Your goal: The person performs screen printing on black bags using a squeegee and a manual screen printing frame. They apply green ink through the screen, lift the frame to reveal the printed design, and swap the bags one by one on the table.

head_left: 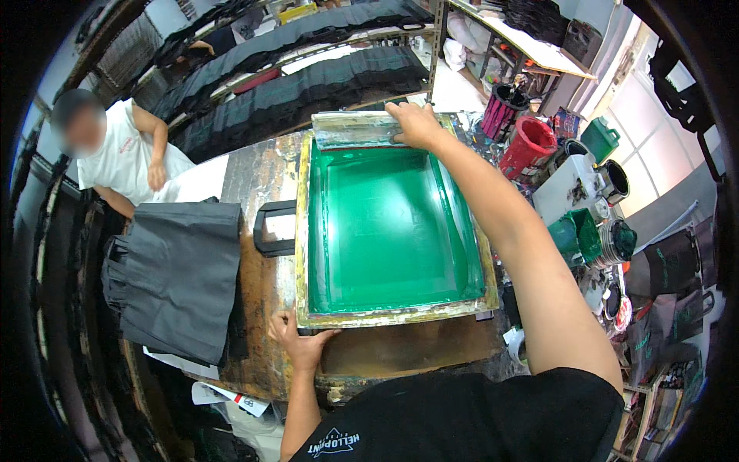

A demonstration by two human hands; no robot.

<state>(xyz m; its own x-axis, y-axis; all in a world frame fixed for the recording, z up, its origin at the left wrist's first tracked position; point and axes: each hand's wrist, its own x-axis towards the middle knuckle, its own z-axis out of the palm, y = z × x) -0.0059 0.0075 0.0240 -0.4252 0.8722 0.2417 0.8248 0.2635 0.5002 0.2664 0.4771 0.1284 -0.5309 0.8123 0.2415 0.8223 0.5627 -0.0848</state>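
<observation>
A wooden-framed printing screen (488, 292) lies on the worktable, its mesh coated with wet green ink (385, 231). At the frame's far end my right hand (416, 125) is closed on the right end of a squeegee (350, 131), whose wide blade spans the far part of the screen. My left hand (300, 343) grips the near left corner of the frame, fingers on its left side and thumb along its near edge. From under the frame's left side sticks out a black bag handle (275, 248); the rest of that bag is hidden.
Dark fabric bags (181, 277) are stacked on the table's left. Beyond them stands a person in a white shirt (131, 158). A red bucket (527, 146), a green ink container (573, 235) and several cans crowd the right side. Racks with black bags (308, 85) stand behind.
</observation>
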